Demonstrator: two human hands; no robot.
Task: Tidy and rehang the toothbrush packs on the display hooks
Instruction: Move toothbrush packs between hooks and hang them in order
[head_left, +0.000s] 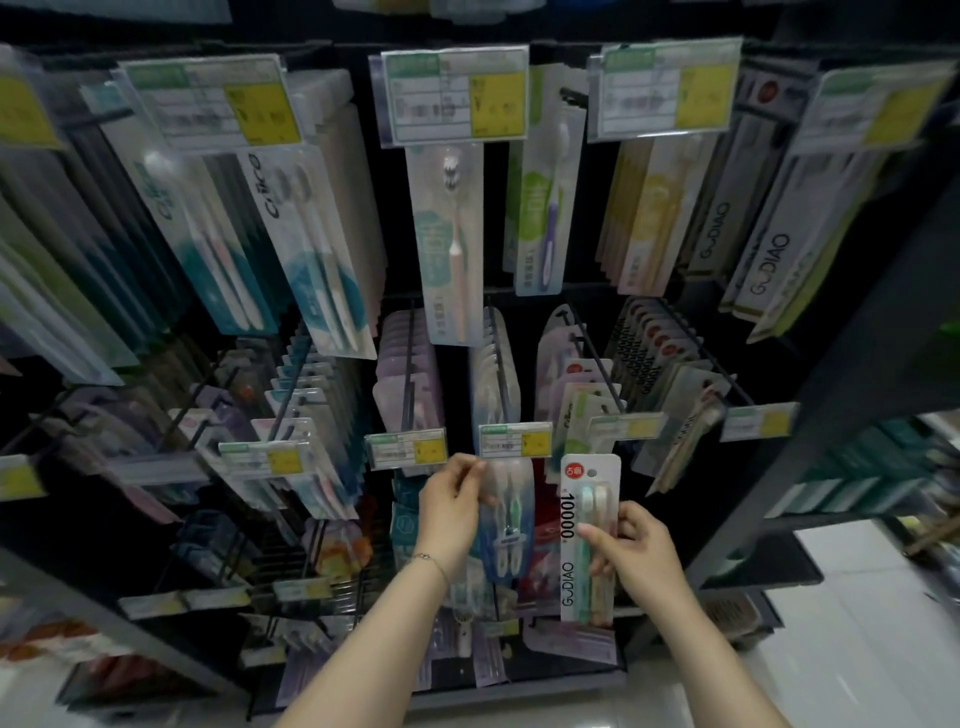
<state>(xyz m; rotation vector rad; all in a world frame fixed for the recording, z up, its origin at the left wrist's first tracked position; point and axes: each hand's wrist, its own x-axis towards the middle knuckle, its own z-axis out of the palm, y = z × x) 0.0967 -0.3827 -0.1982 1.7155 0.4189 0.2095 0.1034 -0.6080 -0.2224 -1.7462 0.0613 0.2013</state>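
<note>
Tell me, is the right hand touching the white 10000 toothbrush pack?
Touching. Head view shows the right hand gripping the white pack, thumb across its front.

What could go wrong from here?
The white pack is pinched only at mid-length by the right hand; it could twist or slip while being rehung.
The left hand grips the blue pack just under a price tag, which might get knocked.
Matching 10000 packs hang farther back right; hanging it nearer would misplace it.
</note>
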